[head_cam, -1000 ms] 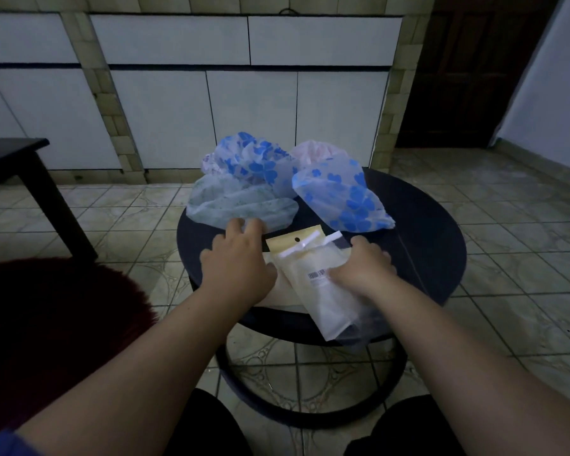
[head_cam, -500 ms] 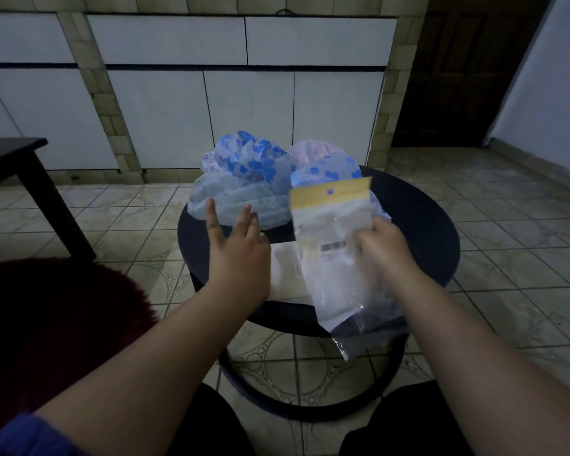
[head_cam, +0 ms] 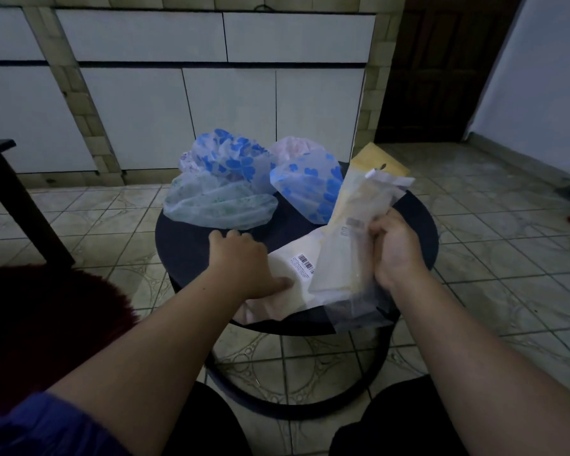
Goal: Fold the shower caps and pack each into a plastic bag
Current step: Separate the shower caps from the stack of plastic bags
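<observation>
While my right hand (head_cam: 397, 250) curls its fingers round a bunch of clear plastic bags (head_cam: 349, 245), I see them lifted off the table and leaning up and away from the wrist, each with a pale yellow header strip at the far end and a small barcode label just beside the fingers; the lower ends hang crumpled and see-through below the palm. My left hand (head_cam: 244, 264) lies flat with fingers fairly straight, the thumb pressing on another flat bag (head_cam: 287, 284) that stays on the table, its barcode sticker showing between the two hands. Beyond both hands sit the shower caps: a pale greenish cap (head_cam: 218, 205) just past the left fingertips, a blue-flowered cap (head_cam: 231, 156) behind it, a second blue-printed cap (head_cam: 310, 189) just left of the raised bags and partly hidden by them, and a pink cap (head_cam: 293, 146) at the very back, mostly covered. All this rests on a small round dark table (head_cam: 185, 245) with a ring base. The room is dim, with a patterned tile floor (head_cam: 491, 258), white cabinet doors (head_cam: 231, 113) along the far wall and a dark wooden door (head_cam: 441, 77) off to the right. A dark red fuzzy cushion (head_cam: 46, 311) sits beside my left forearm, and a dark bench (head_cam: 7, 185) stands further left.
</observation>
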